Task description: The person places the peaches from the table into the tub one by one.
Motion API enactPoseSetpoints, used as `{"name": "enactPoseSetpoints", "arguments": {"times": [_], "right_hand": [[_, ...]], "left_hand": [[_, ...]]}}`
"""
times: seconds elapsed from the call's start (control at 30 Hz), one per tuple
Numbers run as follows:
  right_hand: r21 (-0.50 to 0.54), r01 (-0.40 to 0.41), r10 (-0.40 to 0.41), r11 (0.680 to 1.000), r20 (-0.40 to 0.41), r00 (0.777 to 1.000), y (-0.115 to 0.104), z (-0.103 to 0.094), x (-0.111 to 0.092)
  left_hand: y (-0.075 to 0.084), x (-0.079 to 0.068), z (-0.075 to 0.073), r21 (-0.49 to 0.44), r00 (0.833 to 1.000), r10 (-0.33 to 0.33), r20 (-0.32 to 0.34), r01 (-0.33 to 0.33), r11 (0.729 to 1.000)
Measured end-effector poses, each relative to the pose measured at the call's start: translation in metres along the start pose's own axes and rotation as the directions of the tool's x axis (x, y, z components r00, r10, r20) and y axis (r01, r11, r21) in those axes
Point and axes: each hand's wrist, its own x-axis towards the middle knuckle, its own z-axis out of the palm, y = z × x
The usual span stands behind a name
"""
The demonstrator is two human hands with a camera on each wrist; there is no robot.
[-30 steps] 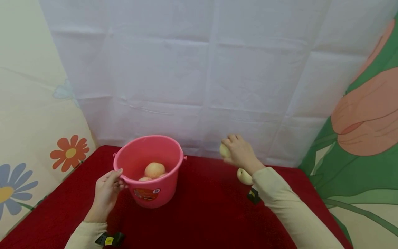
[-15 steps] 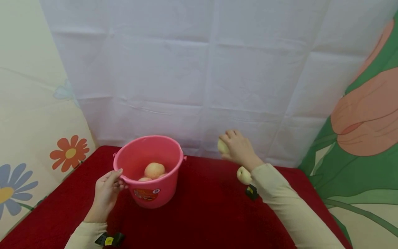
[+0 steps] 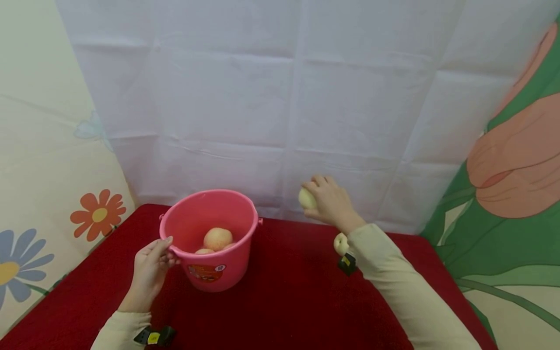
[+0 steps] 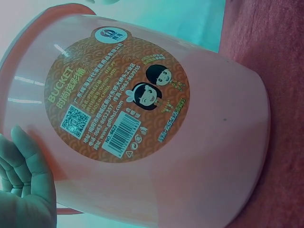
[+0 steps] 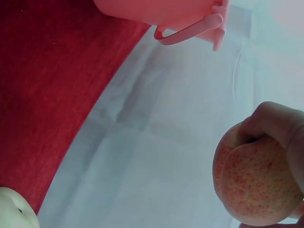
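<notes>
My left hand point(image 3: 150, 272) pinches the near left rim of a pink bucket point(image 3: 223, 272), thumb on top. The left wrist view has that hand point(image 4: 28, 190) beside the bucket's round orange label point(image 4: 118, 95). Several peaches point(image 3: 218, 238) lie inside the bucket, the lower ones partly hidden. Raised above the back of the table, my right hand point(image 3: 331, 201) holds a pale peach point(image 3: 307, 198) to the bucket's right. From the right wrist, this peach point(image 5: 256, 180) shows red speckles, with fingers curled round it. Another peach point(image 3: 341, 244) sits on the table, partly behind my right sleeve.
A dark red cloth point(image 3: 288, 301) covers the table. White sheeting point(image 3: 280, 107) hangs right behind its back edge. Flower-printed cloths stand at the left point(image 3: 43, 146) and right point(image 3: 516, 194). In the right wrist view, the bucket's handle point(image 5: 190, 33) hangs at its side.
My right hand has lifted a little and moved left with the peach, towards the bucket. My left hand and the bucket have stayed in place.
</notes>
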Motion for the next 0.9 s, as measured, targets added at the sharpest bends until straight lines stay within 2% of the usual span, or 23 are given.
{"name": "enactPoseSetpoints", "arguments": {"times": [0.37,0.9], "right_hand": [[0.008,0.009,-0.009,1.0,0.026,1.0,-0.012,-0.002,0.008],[0.016,0.026,-0.027,1.0,0.047,0.999,-0.033,-0.001,0.022]], "left_hand": [[0.001,-0.001,0.0,0.015,0.999,-0.028,-0.025,0.028,0.999],[0.001,-0.001,0.0,0.006,1.0,-0.018,-0.022,0.019,1.0]]}}
